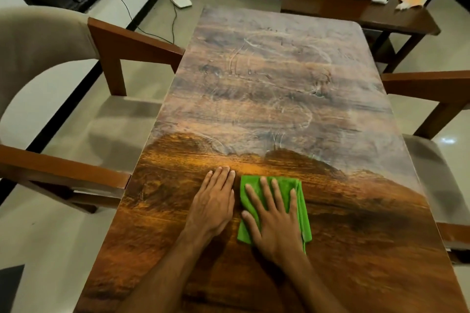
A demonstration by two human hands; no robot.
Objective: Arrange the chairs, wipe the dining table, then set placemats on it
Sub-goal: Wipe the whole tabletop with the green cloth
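Pressing flat on the green cloth [304,213], the right grip [277,226] spreads straight fingers at the near middle of the counter [254,84]; the left grip [213,206] lies flat just beside it, fingers straight together, palm on bare wood.

Single view, head-worn, wide-angle. Looks forward and steeply down from near short end of tabletop [267,84], along its length toward far wall. Sits close above left hand [213,203] and right hand [277,221], low centre. Catches left chair [38,40] and right chair [437,185] at edges, bench [356,10] beyond far end.
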